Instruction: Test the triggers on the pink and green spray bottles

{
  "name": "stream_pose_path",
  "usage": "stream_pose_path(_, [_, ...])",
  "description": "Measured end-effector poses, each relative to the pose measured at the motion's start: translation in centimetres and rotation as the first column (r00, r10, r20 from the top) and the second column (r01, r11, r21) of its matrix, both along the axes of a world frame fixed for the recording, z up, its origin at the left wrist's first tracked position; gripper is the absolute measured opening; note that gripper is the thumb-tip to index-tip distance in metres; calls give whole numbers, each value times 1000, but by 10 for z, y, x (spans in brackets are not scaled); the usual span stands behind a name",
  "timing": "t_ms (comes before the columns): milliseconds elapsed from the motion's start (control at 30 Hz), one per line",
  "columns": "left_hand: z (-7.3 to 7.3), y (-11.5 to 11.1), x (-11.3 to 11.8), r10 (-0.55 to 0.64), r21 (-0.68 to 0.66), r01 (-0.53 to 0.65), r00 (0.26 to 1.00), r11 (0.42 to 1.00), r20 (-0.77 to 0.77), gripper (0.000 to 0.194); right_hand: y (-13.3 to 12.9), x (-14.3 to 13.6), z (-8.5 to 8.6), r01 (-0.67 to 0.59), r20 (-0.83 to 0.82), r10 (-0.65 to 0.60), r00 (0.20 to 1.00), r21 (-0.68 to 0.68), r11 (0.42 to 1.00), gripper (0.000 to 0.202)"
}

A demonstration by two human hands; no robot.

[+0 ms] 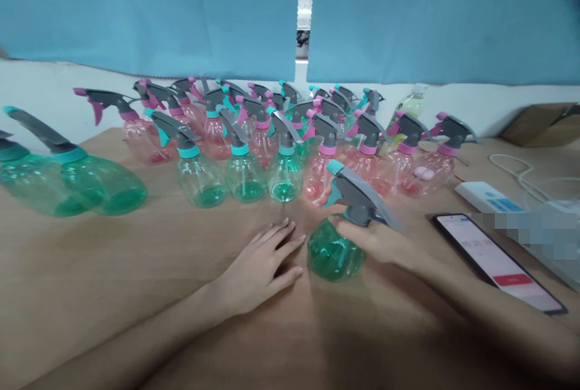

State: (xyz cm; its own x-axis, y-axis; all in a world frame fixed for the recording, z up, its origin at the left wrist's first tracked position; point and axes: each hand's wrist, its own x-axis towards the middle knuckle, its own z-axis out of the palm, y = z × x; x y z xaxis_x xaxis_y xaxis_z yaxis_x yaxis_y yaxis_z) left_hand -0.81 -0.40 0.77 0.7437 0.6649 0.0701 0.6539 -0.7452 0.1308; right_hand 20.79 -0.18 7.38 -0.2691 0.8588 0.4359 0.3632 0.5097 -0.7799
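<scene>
A green see-through spray bottle [334, 256] with a grey and turquoise trigger head tilts a little in front of me. My right hand [362, 238] is wrapped around its neck and upper body; the far fingers are hidden behind it. Just left of that bottle, my left hand [265, 266] lies flat on the table with its fingers stretched out, holding nothing. Beyond my hands stands a row with green spray bottles [244, 182] on the left and pink spray bottles [362, 166] on the right.
More spray bottles crowd behind the row. Two green bottles [104, 182] stand at the far left of the table [181, 257]. On the right are a phone [493, 257], a white power strip [489, 197], cables [516, 166] and a brown box [541, 124]. A blue curtain [158, 15] hangs behind.
</scene>
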Motion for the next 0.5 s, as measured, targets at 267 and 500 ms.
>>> stream_pose_path(267, [1,-1,1,1,-7,-1,1000,1000,11,53,0,1,1,11,20,-13,1000,58,998,7])
stream_pose_path(500, [-1,1,0,1,7,-1,1000,1000,13,54,2,1,-5,-87,-8,87,996,-12,996,40])
